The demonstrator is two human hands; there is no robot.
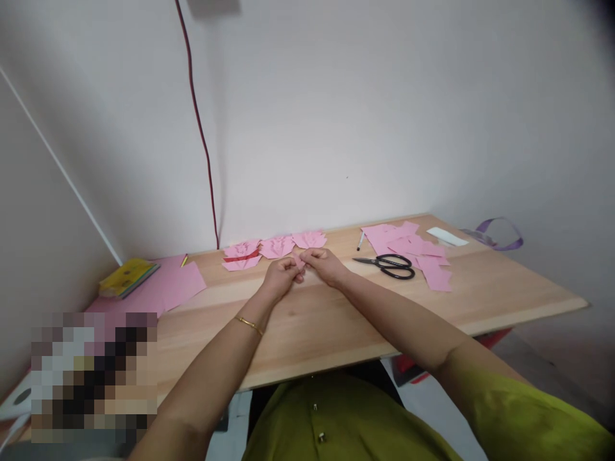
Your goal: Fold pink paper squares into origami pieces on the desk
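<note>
Over the middle of the table, my left hand (282,276) and my right hand (327,264) meet, both closed on one small piece of pink paper (298,261). Most of that paper is hidden by my fingers, so its exact shape is unclear. Just behind my hands lie several folded pink paper pieces (277,246) in a row, the leftmost crossed by a red strip (241,256). To the right of my right hand rests a pair of black-handled scissors (394,265), its blades pointing toward my hand.
Pink paper scraps (408,243), a black-tipped white pen (360,241) and a white strip (446,237) lie at the right on the wooden table (331,333). Larger pink sheets (180,285) and a yellow packet (127,276) are at the left. A dark red cable (196,109) hangs along the wall.
</note>
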